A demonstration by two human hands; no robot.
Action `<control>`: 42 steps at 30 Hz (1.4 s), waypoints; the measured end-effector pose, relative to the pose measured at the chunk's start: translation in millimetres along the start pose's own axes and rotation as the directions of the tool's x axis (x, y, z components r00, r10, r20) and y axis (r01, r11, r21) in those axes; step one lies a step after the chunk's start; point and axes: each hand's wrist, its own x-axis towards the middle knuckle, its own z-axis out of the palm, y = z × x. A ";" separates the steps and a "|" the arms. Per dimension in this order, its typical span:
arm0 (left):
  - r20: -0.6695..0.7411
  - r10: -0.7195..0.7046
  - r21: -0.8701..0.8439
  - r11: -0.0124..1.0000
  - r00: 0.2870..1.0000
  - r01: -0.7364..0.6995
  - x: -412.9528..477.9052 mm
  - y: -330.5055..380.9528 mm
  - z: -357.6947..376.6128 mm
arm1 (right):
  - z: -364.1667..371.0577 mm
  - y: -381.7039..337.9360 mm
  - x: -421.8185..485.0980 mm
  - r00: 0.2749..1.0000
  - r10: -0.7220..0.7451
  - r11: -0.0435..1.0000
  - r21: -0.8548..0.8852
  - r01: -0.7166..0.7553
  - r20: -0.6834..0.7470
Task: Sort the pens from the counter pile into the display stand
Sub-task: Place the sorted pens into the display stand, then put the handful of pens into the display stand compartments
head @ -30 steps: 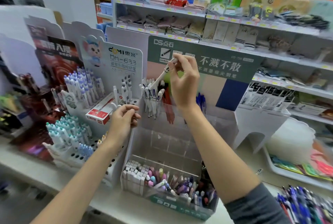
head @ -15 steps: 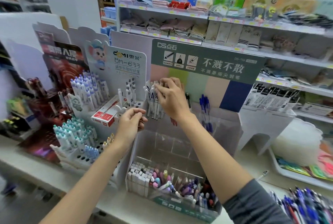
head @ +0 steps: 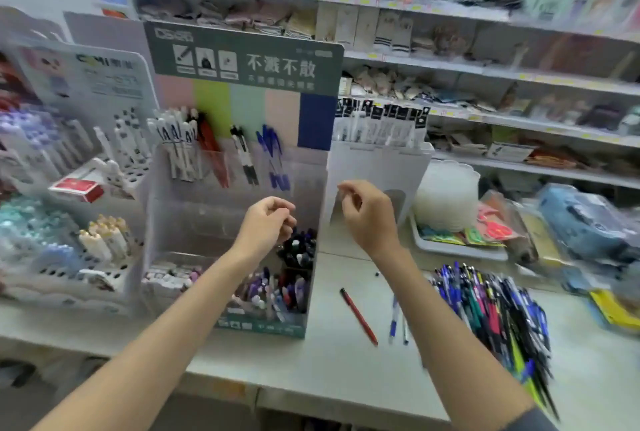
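One pen pile (head: 495, 313): lower right of the frame, spread on the counter (head: 346, 371). Blues, blacks, reds and greens all tangled, blurred at the near end.
Loose pens: a red pen (head: 358, 316) lies alone at lower centre, with a blue-and-white pen (head: 393, 321) just right of it. Both sit between pile and stand.
Display stand (head: 194, 219): clear-walled, centre left, on the counter under a green header card (head: 242, 60).
Front tier: the lowest bin is crammed, with white-capped pieces (head: 169, 274) on the left and mixed purple and blue pens (head: 273, 295) on the right.
Corner compartment: dark-capped pens (head: 299, 247) stand upright, just beneath the left hand.
Left hand (head: 266, 226): over the stand's right side, fingers curled away from the camera, palm hidden. Cannot tell whether anything is in there.
Right hand (head: 367, 212): just past the stand's right edge, above the counter. Fingers loosely bent, thumb near forefinger, nothing showing in them.
Back pockets: left to right, white pens (head: 176, 143), red pens (head: 211, 150), black-and-white pens (head: 244, 157), blue pens (head: 273, 157), each lot in its own clear pocket.
White rack (head: 62, 273): left of the frame, holes in rows, cream-capped pens (head: 104, 236) upright in it, a red box (head: 78, 188) above.
Tray (head: 457, 247): right of centre, holding a white tub (head: 446, 202) and colourful packets.
Shelves (head: 485, 74): across the top, packed with goods too blurred to name.
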 end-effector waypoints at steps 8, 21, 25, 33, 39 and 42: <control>0.117 -0.217 0.198 0.961 0.969 0.191 -38.4 -100.8 166.8 | -113.6 136.8 -132.1 0.848 0.496 0.862 -0.225 -0.455 0.185; -0.022 -0.248 0.730 0.658 0.968 0.185 -13.6 -200.3 251.5 | -132.6 243.3 -138.7 0.766 0.553 0.831 -0.285 -0.478 0.327; -0.002 -0.221 0.650 0.741 0.975 0.169 -11.2 -199.2 286.3 | -129.8 261.9 -135.2 0.770 0.537 0.842 -0.282 -0.460 0.344; -0.001 -0.315 0.794 0.577 0.949 0.192 -20.0 -191.1 330.9 | -137.8 281.7 -139.2 0.756 0.528 0.849 -0.266 -0.457 0.386; -0.061 -0.257 0.781 0.590 0.965 0.207 -25.3 -199.6 335.8 | -144.8 291.0 -140.0 0.756 0.495 0.868 -0.223 -0.443 0.428; -0.061 -0.191 0.731 0.659 0.980 0.175 -26.8 -208.1 327.7 | -147.2 294.2 -139.8 0.758 0.473 0.880 -0.207 -0.427 0.449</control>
